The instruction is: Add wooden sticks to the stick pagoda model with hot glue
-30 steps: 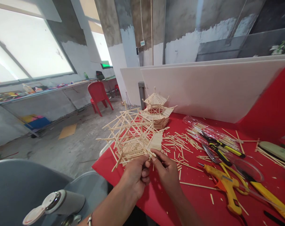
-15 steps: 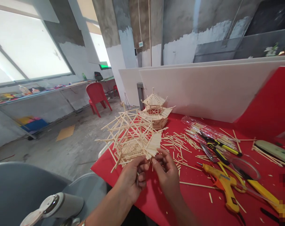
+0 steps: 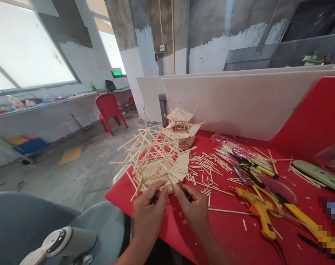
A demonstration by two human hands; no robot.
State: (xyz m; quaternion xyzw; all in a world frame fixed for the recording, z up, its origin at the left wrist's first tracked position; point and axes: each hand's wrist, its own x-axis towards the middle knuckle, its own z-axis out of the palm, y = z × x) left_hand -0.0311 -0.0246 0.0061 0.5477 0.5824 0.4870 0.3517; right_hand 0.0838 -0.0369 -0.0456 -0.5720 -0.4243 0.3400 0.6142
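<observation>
A half-built model of thin wooden sticks (image 3: 153, 162) rests at the near left corner of the red table (image 3: 233, 235). My left hand (image 3: 149, 211) pinches its near lower edge with thumb and fingers. Just to the right, my right hand (image 3: 193, 208) is curled, its fingertips at the same lower edge of the stick model. A finished small stick pagoda (image 3: 181, 125) stands behind it, farther back on the table.
Loose cut sticks (image 3: 208, 171) lie scattered mid-table. A yellow glue gun (image 3: 260, 213), pliers (image 3: 248, 171) and a plastic bag of sticks (image 3: 239, 151) lie to the right. White boards (image 3: 239, 103) stand along the table's back. A red chair (image 3: 109, 110) stands on the floor at left.
Both hands shifted slightly lower and toward me along the model's near edge; the view swung a little to the right. The model stays in place.
</observation>
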